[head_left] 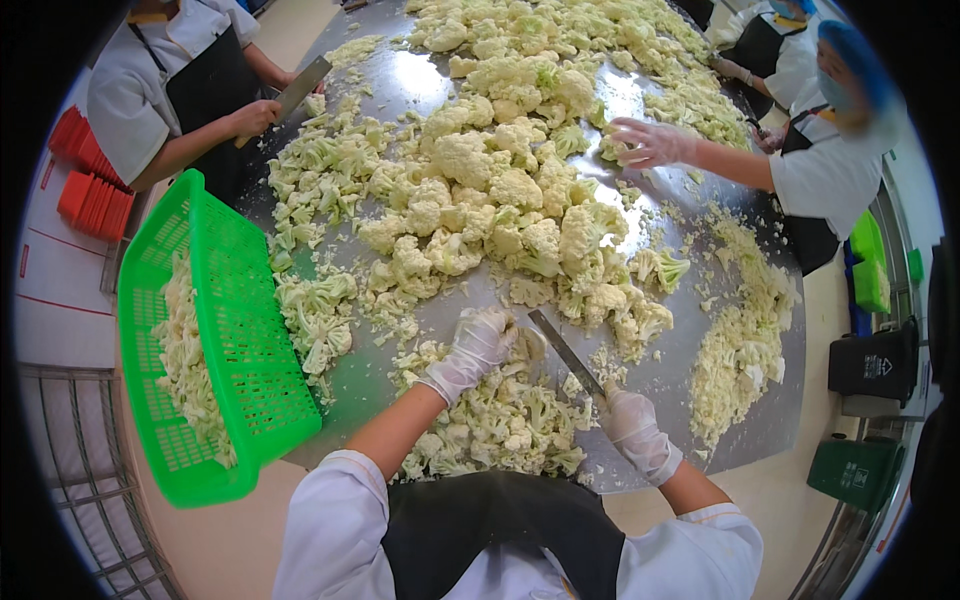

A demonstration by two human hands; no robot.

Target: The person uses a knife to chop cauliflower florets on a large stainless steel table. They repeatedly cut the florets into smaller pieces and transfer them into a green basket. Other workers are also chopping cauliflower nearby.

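Observation:
My right hand, in a clear glove, is closed round the handle of a knife. Its blade points away from me and to the left. The tip lies close to my left hand, gloved too, whose fingers are curled on a cauliflower piece, partly hidden by them. Below both hands, against my dark apron, lies a pile of cut cauliflower florets. Just beyond the hands rises a large heap of cauliflower chunks.
A green basket with cut cauliflower stands tilted at the left of the metal table. Cauliflower crumbs lie along the right. At the far left a person holds a cleaver; a person's gloved hand reaches in from the right. Bins stand beyond.

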